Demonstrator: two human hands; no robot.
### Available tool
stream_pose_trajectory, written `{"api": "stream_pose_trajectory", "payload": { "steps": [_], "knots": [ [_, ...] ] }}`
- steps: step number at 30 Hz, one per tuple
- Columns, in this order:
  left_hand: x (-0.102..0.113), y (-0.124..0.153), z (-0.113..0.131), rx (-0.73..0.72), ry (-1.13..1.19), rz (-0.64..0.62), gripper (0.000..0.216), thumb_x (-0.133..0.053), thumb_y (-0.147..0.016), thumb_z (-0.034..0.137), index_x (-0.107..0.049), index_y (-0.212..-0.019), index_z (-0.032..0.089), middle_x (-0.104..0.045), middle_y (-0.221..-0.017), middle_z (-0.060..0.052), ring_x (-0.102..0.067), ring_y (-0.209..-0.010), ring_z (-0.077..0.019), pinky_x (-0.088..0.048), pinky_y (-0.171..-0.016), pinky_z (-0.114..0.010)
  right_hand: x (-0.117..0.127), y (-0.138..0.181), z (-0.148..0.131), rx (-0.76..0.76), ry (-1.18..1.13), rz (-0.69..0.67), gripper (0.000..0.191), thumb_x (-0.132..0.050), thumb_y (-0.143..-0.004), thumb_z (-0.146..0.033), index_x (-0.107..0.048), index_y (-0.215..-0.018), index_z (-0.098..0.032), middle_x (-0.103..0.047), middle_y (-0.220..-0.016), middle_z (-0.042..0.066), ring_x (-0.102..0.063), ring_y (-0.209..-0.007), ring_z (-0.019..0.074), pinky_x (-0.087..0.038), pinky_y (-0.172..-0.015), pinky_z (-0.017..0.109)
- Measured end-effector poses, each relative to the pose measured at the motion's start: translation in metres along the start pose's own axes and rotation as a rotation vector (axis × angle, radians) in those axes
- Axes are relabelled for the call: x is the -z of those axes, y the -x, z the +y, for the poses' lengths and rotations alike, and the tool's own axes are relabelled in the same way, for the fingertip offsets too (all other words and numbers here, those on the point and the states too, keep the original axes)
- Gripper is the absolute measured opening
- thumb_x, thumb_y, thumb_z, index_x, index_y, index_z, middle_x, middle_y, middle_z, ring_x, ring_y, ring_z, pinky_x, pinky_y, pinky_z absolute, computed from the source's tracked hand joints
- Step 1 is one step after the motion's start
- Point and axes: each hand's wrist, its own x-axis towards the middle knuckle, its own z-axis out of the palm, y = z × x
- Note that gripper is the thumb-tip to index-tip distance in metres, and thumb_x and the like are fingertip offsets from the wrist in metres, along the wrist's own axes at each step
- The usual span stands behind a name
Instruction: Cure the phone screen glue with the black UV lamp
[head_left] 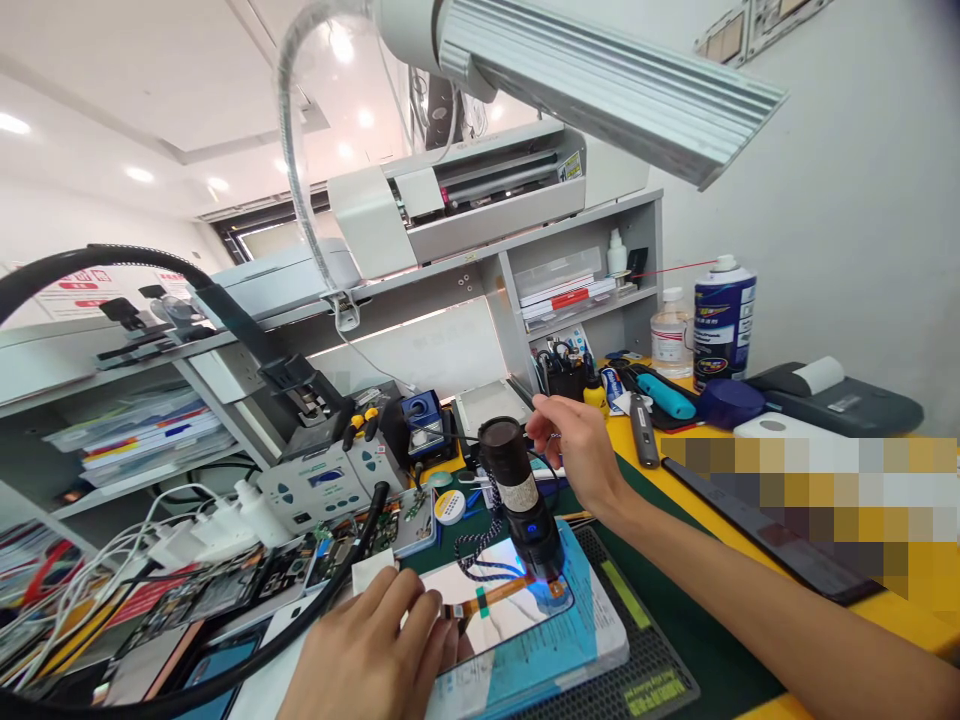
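Note:
A black flashlight [517, 490] stands upright, lens down, on a phone screen [510, 625], throwing blue-violet light on the orange flex cable [499, 597]. A bit of green tape [482, 602] crosses that cable. My left hand [379, 635] is closed at the screen's left edge, fingers bent beside the cable's end; the fingertips are partly hidden. Just right of the flashlight's top, my right hand [577, 450] is raised with loosely curled fingers and no object visible in them. Beneath the screen lies a blue and white block [600, 610].
A black hose [330, 600] curves across the left front, near phone parts. The rework station [326, 485] stands behind. At right are a spray can [724, 320], a rotary tool [643, 430] and a dark phone panel [765, 530]. A lamp [615, 90] hangs overhead.

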Motion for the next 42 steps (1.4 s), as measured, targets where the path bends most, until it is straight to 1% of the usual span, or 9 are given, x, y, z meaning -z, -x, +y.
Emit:
{"api": "stream_pose_trajectory", "payload": {
  "steps": [6, 8, 14, 23, 27, 32, 37, 39, 42],
  "knots": [
    [0.000, 0.002, -0.001, -0.020, 0.010, 0.055, 0.007, -0.055, -0.100, 0.023, -0.061, -0.102, 0.019, -0.066, -0.088, -0.004, -0.069, -0.074, -0.0213, -0.059, -0.054, -0.034, 0.000, 0.001, -0.002, -0.004, 0.008, 0.004, 0.044, -0.063, -0.105, -0.042, -0.060, -0.069, -0.017, -0.056, -0.061, -0.006, -0.056, -0.054, 0.0124, -0.048, -0.052, 0.024],
    [0.000, 0.002, -0.001, -0.030, 0.019, 0.061, 0.007, -0.054, -0.101, 0.021, -0.061, -0.101, 0.020, -0.065, -0.087, -0.003, -0.069, -0.073, -0.0205, -0.058, -0.054, -0.033, 0.000, 0.001, -0.002, -0.002, 0.007, 0.004, 0.044, -0.063, -0.105, -0.042, -0.060, -0.069, -0.017, -0.056, -0.062, -0.006, -0.056, -0.054, 0.0126, -0.048, -0.052, 0.024],
    [0.002, -0.001, 0.001, -0.032, 0.055, 0.012, 0.012, -0.053, -0.100, 0.019, -0.061, -0.091, 0.021, -0.063, -0.085, -0.003, -0.067, -0.071, -0.0193, -0.057, -0.054, -0.031, 0.000, 0.001, -0.003, -0.004, 0.006, 0.000, 0.044, -0.064, -0.105, -0.042, -0.060, -0.069, -0.017, -0.056, -0.062, -0.005, -0.056, -0.055, 0.0128, -0.049, -0.053, 0.025],
    [0.001, -0.001, 0.001, -0.078, 0.027, 0.001, 0.009, -0.055, -0.101, 0.022, -0.064, -0.101, 0.021, -0.066, -0.091, -0.004, -0.068, -0.075, -0.0220, -0.054, -0.052, -0.033, 0.000, 0.002, -0.006, -0.011, 0.028, 0.003, 0.044, -0.064, -0.105, -0.041, -0.060, -0.068, -0.017, -0.056, -0.061, -0.006, -0.055, -0.052, 0.0121, -0.049, -0.053, 0.025],
    [0.003, -0.002, 0.001, -0.072, 0.027, -0.032, 0.010, -0.054, -0.101, 0.020, -0.064, -0.098, 0.022, -0.066, -0.093, -0.005, -0.069, -0.078, -0.0234, -0.056, -0.053, -0.035, 0.000, 0.002, -0.007, -0.019, 0.036, -0.004, 0.043, -0.064, -0.105, -0.039, -0.060, -0.068, -0.017, -0.056, -0.061, -0.006, -0.055, -0.051, 0.0117, -0.049, -0.052, 0.024],
    [0.008, -0.002, -0.001, -0.066, 0.109, -0.105, 0.020, -0.047, -0.100, 0.015, -0.064, -0.106, 0.021, -0.067, -0.100, -0.008, -0.069, -0.085, -0.0237, -0.061, -0.060, -0.036, 0.000, 0.002, -0.007, -0.020, 0.043, -0.006, 0.043, -0.065, -0.104, -0.040, -0.060, -0.068, -0.017, -0.056, -0.060, -0.007, -0.055, -0.050, 0.0116, -0.050, -0.052, 0.025],
    [0.003, 0.003, -0.001, -0.032, 0.131, -0.065, 0.031, -0.048, -0.094, 0.012, -0.064, -0.118, 0.023, -0.069, -0.109, -0.010, -0.069, -0.093, -0.0266, -0.062, -0.063, -0.037, 0.001, 0.002, -0.007, -0.021, 0.048, -0.004, 0.043, -0.065, -0.105, -0.038, -0.060, -0.069, -0.017, -0.057, -0.061, -0.006, -0.055, -0.050, 0.0114, -0.050, -0.052, 0.024],
    [0.001, 0.003, 0.000, -0.014, 0.167, -0.052, 0.040, -0.049, -0.088, 0.010, -0.064, -0.122, 0.024, -0.069, -0.116, -0.010, -0.067, -0.100, -0.0288, -0.062, -0.072, -0.040, 0.001, 0.001, -0.007, -0.021, 0.050, -0.002, 0.042, -0.065, -0.105, -0.038, -0.060, -0.069, -0.016, -0.056, -0.061, -0.007, -0.054, -0.049, 0.0110, -0.049, -0.051, 0.024],
    [-0.002, 0.000, 0.003, -0.033, 0.225, -0.051, 0.052, -0.053, -0.078, 0.011, -0.064, -0.127, 0.025, -0.067, -0.126, -0.010, -0.062, -0.113, -0.0322, -0.059, -0.092, -0.050, 0.000, 0.001, -0.007, -0.022, 0.052, -0.001, 0.042, -0.065, -0.105, -0.037, -0.060, -0.069, -0.016, -0.056, -0.061, -0.007, -0.053, -0.049, 0.0107, -0.048, -0.050, 0.023]
  ]
}}
